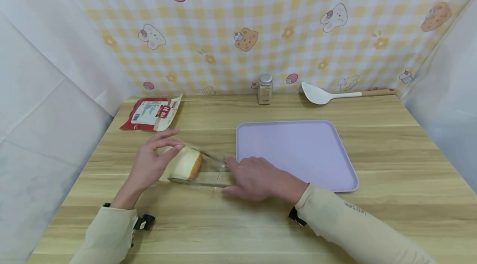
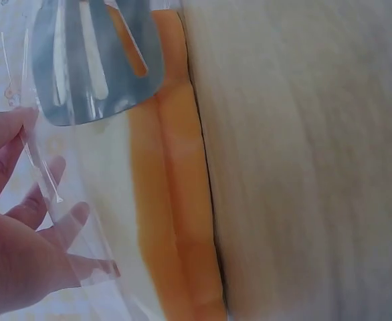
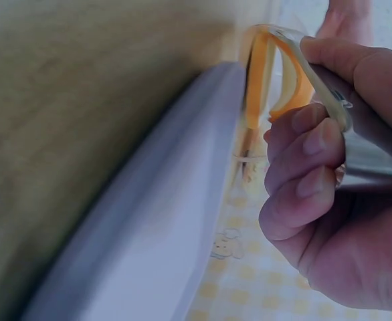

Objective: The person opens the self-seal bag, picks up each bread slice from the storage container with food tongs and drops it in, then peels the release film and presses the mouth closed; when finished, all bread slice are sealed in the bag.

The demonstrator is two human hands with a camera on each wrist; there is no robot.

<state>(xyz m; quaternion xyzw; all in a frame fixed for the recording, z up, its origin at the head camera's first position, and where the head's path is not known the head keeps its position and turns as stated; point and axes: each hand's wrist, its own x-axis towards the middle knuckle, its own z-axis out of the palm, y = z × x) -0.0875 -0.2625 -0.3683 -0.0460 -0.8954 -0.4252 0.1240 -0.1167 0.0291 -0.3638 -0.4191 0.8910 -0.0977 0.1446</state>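
Note:
Pale bread slices (image 1: 184, 162) with an orange-brown crust (image 2: 186, 200) lie inside a clear plastic bag on the left of the table. My left hand (image 1: 149, 162) pinches the bag's edge between thumb and fingertips, the other fingers spread. In my right hand (image 1: 257, 178) I grip metal tongs (image 3: 376, 154), their two arms spread apart and pointing left. One slotted tong head (image 2: 95, 60) overlaps the bread's edge in the left wrist view. The tong arms lie on either side of the bread in the head view. Whether they touch it, I cannot tell.
A lilac tray (image 1: 290, 125) lies right of the bread, partly behind my right hand. A red and white food packet (image 1: 149, 114) lies at the back left. Along the back are a seasoning jar (image 1: 265, 90) and a white turner (image 1: 320, 95) with a wooden handle.

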